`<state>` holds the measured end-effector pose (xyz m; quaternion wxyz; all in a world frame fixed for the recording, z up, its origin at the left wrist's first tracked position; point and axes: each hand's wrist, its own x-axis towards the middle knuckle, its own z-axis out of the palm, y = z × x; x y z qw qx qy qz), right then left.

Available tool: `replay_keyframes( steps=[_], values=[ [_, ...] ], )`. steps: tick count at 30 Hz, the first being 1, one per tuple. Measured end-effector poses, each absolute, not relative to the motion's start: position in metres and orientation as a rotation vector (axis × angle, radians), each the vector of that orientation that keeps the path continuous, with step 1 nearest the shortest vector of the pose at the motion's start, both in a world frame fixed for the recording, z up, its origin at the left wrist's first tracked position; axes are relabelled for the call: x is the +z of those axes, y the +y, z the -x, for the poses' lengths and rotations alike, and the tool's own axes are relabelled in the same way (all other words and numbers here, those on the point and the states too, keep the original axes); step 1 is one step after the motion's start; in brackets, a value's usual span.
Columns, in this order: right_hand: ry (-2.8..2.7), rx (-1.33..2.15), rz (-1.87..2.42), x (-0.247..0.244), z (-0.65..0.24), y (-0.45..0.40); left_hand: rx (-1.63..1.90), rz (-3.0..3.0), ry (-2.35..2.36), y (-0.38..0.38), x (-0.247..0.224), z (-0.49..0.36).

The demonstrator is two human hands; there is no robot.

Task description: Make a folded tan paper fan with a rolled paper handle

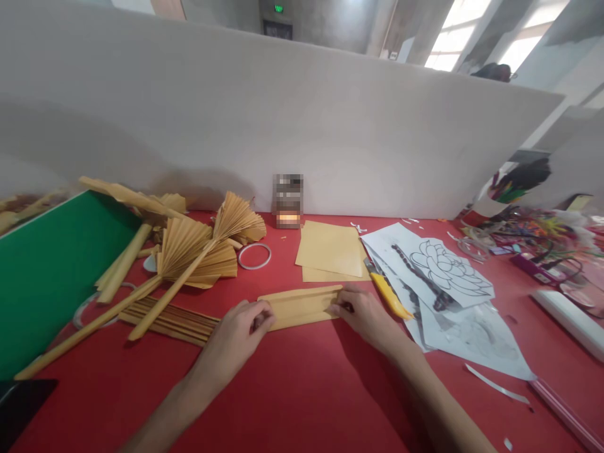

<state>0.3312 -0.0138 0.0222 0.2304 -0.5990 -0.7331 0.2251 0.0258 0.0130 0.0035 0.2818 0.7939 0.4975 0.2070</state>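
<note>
Two bare forearms (172, 406) reach in from the bottom edge, over a red bench (292, 402). The left hand (241, 326) pinches the left end of a narrow, creased strip of tan paper (299, 309) between thumb and fingers. The right hand (361, 310) has the opposite end in the same closed grip. Held crosswise at the middle of the bench, the strip has lengthwise folds along its edges; whether it touches the surface is hard to tell.

Just beyond it lie flat tan sheets (330, 248), overlapping. To their right, a yellow utility knife (391, 296) rests against white papers, the topmost bearing a lotus line drawing (448, 267).

Near the left hand is a pleated stack of tan paper (174, 321), partly under the rolled stem of a paper fan (184, 248). A second paper fan (236, 217) spreads just behind, near a thin white ring (255, 268). Far left stands a green panel (51, 277); a white partition (302, 113) closes off the back.
</note>
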Motion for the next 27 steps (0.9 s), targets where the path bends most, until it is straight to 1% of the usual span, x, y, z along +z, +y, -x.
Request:
replay_keyframes(
  steps=[10,27],
  values=[
    [-2.015,0.662,1.662,0.034,-0.339,-0.019,0.592,-2.175,1.311,0.012,0.001,-0.025],
    [-1.913,0.696,1.762,0.033,-0.340,-0.019,0.568,-2.184,1.326,0.012,0.000,-0.024]
  ],
)
